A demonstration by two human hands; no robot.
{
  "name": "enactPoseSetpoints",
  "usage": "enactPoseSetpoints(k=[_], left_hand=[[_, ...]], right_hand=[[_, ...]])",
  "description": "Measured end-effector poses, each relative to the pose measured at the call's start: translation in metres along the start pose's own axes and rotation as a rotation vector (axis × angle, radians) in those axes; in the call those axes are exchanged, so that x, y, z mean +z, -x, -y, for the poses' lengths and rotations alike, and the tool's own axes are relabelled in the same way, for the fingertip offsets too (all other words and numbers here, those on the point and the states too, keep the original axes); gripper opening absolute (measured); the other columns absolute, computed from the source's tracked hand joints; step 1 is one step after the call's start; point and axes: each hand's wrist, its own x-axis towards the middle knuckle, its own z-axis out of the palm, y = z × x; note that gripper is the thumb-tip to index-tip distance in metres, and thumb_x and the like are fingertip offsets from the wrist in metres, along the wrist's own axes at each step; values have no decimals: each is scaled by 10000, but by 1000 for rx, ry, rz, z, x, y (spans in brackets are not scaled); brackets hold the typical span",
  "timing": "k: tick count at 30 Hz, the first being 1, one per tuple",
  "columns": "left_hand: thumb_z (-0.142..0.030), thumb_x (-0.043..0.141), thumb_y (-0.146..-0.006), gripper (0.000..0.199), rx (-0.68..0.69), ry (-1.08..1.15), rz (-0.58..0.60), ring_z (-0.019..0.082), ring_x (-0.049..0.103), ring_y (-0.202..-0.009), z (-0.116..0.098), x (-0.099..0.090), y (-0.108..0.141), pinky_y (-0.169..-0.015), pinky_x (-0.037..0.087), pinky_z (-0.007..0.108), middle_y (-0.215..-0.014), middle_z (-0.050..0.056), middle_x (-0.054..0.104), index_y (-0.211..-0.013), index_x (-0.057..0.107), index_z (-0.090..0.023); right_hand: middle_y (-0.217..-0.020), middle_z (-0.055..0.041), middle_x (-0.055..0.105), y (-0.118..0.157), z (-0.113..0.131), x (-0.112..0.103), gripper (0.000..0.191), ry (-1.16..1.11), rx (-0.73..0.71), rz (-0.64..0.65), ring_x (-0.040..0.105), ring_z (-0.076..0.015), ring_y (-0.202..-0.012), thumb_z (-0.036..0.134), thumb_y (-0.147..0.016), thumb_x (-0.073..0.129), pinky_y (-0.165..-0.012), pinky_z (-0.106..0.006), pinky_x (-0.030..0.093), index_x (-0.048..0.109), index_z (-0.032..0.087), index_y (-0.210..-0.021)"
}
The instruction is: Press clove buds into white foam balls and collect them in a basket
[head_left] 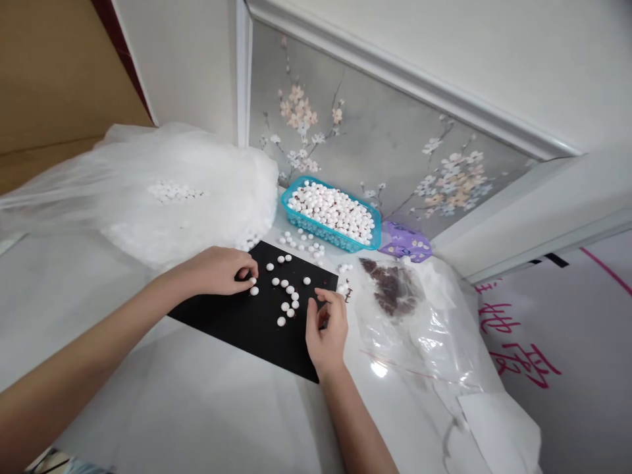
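On a black sheet (232, 329) lie several small white balls (290, 289), some with tiny reddish-brown bits at them. At the sheet's left part, my left hand (222, 271) is closed in a pinch, thumb and forefinger at a white ball (252, 282); another ball (254, 291) sits just below it. My right hand (328, 326) hovers over the sheet's right edge with curled fingers, thumb tip close to forefinger tip. Whatever it holds, if anything, is too small to make out. Thin brown bits (347, 291) lie just beyond its knuckles.
A blue basket (328, 234) heaped with white balls stands against the wall, loose balls before it. Left is a large translucent bag (197, 178) of white balls. Right are a clear bag (434, 342) with dark brown bits (392, 286) and a purple packet (407, 243).
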Motion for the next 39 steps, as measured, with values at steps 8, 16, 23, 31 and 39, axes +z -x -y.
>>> enactPoseSetpoints(k=[8, 16, 23, 31, 39], left_hand=[[-335, 345, -850, 301, -75, -105, -159, 194, 595, -803, -9, 17, -7, -611, 344, 266, -898, 28, 655, -875, 621, -218], [-320, 376, -831, 265, -124, -54, -159, 195, 590, -790, -9, 26, -10, -591, 343, 266, -884, 34, 650, -815, 617, -212], [-381, 382, -840, 276, -159, 55, -170, 179, 588, -708, -26, 23, -8, -576, 356, 259, -792, 18, 644, -779, 591, -211], [-335, 470, -773, 250, -232, 39, -161, 236, 615, -840, -19, 30, -10, -639, 401, 292, -930, 43, 680, -927, 619, -207], [-281, 421, -811, 223, -230, -2, -164, 226, 608, -843, -19, 28, -9, -628, 388, 283, -918, 41, 678, -845, 630, -211]], right_hand=[[-923, -45, 521, 0, 0, 0, 157, 10, 14, 16, 428, -59, -493, 186, -862, 441, -465, -212, 418, 527, 179, -994], [-842, -46, 540, 3, -1, -3, 142, 28, -120, -84, 443, -58, -484, 122, -841, 450, -452, -203, 418, 578, 177, -874], [-874, -65, 586, 5, -1, -1, 206, 154, -305, 14, 556, -90, -579, 112, -839, 469, -452, -195, 433, 559, 193, -1006], [-885, -63, 572, 2, -1, -2, 171, 110, -163, 38, 546, -83, -573, 130, -860, 439, -473, -198, 440, 568, 176, -963], [-879, -62, 562, 2, -2, -3, 164, 94, -154, 44, 512, -74, -535, 125, -855, 435, -468, -198, 427, 576, 168, -926]])
